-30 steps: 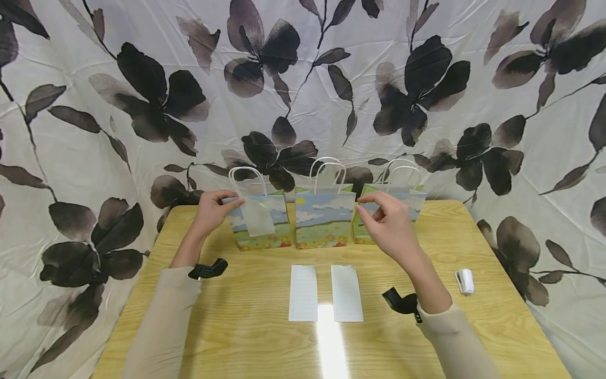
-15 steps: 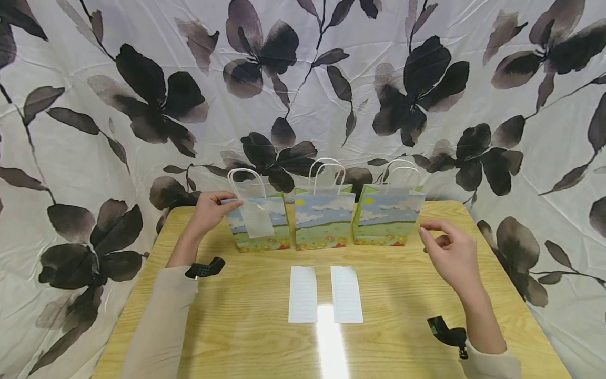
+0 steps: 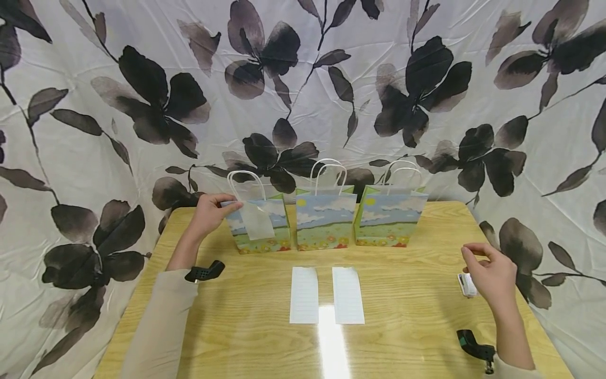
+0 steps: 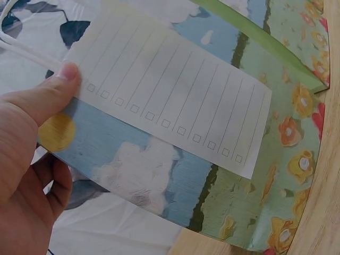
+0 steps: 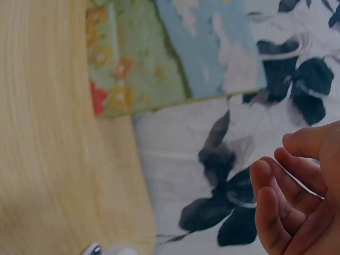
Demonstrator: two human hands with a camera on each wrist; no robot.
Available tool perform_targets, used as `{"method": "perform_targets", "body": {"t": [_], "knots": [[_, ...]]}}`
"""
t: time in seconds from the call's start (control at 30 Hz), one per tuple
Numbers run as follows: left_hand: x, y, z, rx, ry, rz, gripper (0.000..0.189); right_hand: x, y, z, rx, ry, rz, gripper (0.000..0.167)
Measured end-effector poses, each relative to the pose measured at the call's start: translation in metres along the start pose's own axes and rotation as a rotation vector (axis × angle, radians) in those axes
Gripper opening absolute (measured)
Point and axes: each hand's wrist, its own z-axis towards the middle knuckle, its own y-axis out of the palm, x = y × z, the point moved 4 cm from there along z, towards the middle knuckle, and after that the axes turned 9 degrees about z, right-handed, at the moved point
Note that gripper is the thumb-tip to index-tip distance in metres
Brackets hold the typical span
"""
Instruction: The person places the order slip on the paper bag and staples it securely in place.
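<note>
I see the left hand (image 3: 210,215), left of centre, pinching the upper edge of a meadow-printed bag (image 3: 281,223), a lined slip (image 3: 258,223) against its front; at lower right, the right hand (image 3: 494,272) hangs loosely bent, thumb and fingers slightly apart, near a white stapler (image 3: 466,286); two sheets (image 3: 304,297) lie lower centre.

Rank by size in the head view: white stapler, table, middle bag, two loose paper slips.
1. Table
2. Middle bag
3. Left slip and right slip: look alike
4. White stapler, partly hidden
</note>
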Motion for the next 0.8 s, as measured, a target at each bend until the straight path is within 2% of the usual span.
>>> {"method": "perform_targets", "body": {"t": [0.3, 0.57, 0.8], "knots": [[0.001, -0.001, -0.003, 0.009, 0.002, -0.015, 0.02, 0.048, -0.003, 0.002, 0.051, 0.155, -0.068, 0.035], [0.001, -0.001, -0.003, 0.017, 0.016, -0.015, 0.019, 0.085, -0.001, -0.001, 0.141, 0.214, -0.099, 0.034], [0.001, 0.0, -0.002, 0.016, 0.015, -0.025, 0.019, 0.104, 0.0, -0.009, 0.148, 0.367, -0.111, 0.047]]}}
